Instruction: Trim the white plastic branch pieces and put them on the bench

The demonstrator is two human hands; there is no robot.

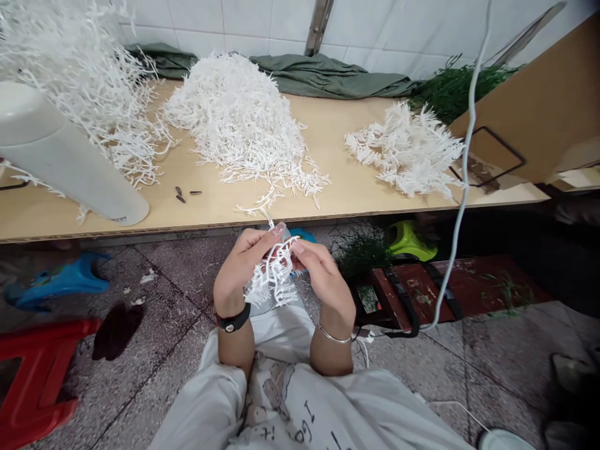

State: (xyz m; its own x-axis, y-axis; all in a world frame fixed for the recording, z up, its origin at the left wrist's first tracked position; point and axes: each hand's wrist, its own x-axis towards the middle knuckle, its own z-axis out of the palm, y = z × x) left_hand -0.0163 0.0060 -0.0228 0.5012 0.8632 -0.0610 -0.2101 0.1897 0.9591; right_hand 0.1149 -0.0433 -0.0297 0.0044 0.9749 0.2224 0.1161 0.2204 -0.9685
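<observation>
My left hand (246, 259) is closed, its thumb and fingers pinching a white branched plastic sprig (272, 278) that hangs over my lap. The fingertips of my right hand (325, 272) pinch the right end of the same sprig. Another thin white sprig (262, 205) reaches from the table edge to the left fingertips; whether it joins the held one I cannot tell. Just beyond my hands, a large heap of short white sprigs (244, 119) lies on the tan tabletop (328, 203). A smaller pile of white sprigs (407, 150) is at the right.
A pale bottle (70, 156) stands at the left before a taller white heap (79, 87). Small dark seeds (180, 199) lie nearby. A hanging cable (469, 150) crosses the right side near a cardboard box (539, 106). Blue (65, 281) and red stools (42, 375) stand on the floor.
</observation>
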